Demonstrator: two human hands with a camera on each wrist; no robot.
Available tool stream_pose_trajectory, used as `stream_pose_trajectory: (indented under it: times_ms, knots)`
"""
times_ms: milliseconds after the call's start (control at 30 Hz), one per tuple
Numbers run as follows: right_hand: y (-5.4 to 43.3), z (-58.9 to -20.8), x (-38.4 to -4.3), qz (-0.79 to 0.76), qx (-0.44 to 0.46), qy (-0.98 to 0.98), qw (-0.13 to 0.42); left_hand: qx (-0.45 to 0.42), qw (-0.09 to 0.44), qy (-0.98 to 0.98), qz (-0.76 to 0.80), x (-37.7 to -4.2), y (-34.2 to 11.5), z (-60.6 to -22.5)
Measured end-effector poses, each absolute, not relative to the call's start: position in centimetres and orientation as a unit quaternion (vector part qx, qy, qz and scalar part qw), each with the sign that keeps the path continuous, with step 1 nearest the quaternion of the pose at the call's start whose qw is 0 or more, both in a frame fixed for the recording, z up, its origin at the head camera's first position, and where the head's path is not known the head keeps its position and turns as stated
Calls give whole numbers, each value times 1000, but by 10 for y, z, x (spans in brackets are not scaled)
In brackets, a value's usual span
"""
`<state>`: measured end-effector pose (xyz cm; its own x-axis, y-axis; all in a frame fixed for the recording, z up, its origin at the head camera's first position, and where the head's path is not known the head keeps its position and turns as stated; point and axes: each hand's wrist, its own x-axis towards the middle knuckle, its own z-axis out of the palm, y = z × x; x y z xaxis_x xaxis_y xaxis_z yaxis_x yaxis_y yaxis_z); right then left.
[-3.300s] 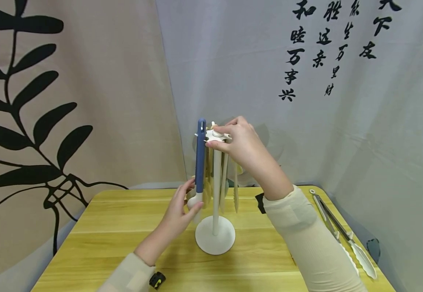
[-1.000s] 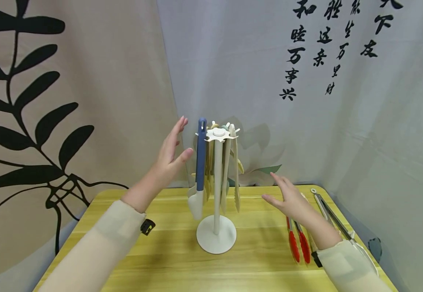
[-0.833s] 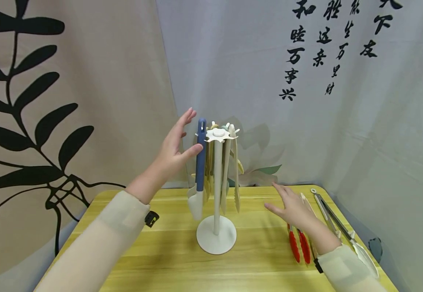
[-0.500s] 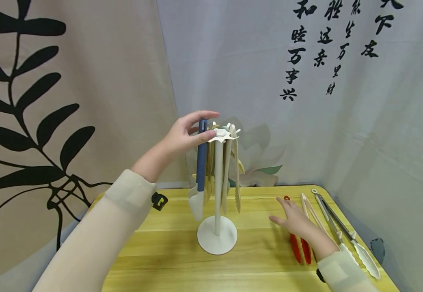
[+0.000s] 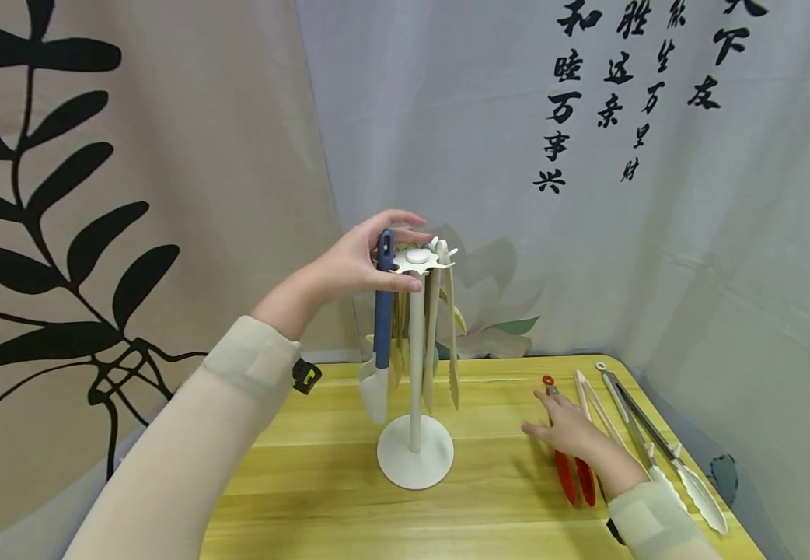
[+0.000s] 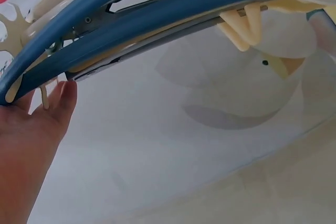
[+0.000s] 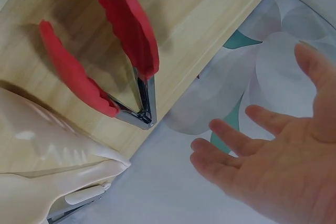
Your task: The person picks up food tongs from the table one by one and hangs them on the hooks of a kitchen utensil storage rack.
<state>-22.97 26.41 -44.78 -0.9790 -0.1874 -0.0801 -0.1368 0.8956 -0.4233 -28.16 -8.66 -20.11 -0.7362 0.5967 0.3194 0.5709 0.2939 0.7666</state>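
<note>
A white utensil rack (image 5: 415, 463) with a round base stands on the table. My left hand (image 5: 352, 264) grips its hooked top, with the thumb in front of the pole and the fingers behind. Beside the palm hang blue-handled tongs (image 5: 383, 327) with white tips; the left wrist view shows their blue handles (image 6: 136, 24) above my left hand (image 6: 29, 145). Other pale and yellowish utensils (image 5: 450, 342) hang from the rack. Over the table's right side hovers my right hand (image 5: 569, 428), fingers spread and holding nothing. It is nearest the red-tipped tongs (image 5: 564, 474), which it partly covers.
Cream tongs (image 5: 597, 400) and metal-handled tongs with white tips (image 5: 702, 494) lie along the right of the wooden table (image 5: 321, 498). Behind the table hangs a pale cloth (image 5: 440, 140) with black characters and a leaf print.
My right hand has left the rack's top and moved right, then sunk toward the red-tipped tongs. The left hand has risen from the blue tongs' lower end to the rack's top.
</note>
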Motion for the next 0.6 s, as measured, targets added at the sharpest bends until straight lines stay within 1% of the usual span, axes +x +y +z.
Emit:
stream_pose_trajectory:
  times_ms: [300,600]
  knots:
    - [266,-449,-229,-217,-76,970,73,332,-28,857,393,-282,-88,-196]
    - [266,-450,-230,-218,-63,970,85,338,-49,844,414,-281,-84,-201]
